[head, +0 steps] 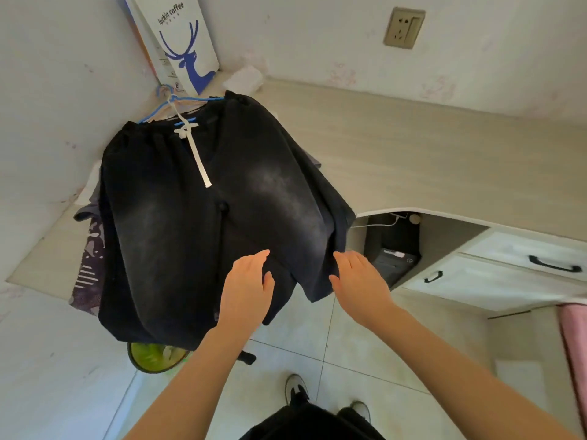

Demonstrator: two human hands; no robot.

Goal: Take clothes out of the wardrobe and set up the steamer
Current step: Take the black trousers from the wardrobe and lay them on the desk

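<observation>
A pair of faded black shorts with a white drawstring lies spread over the left end of the desk, its legs hanging over the front edge. A blue hanger sticks out at the waistband. Under the shorts lie other clothes, one purple and patterned. My left hand rests flat on the right leg near its hem, fingers apart. My right hand hovers open just right of that hem, holding nothing. No steamer shows.
A white paper bag with a blue deer print leans in the desk's back corner beside crumpled white paper. A wall socket sits above the desk. Drawers are at right, a black computer tower underneath, a green bin on the floor.
</observation>
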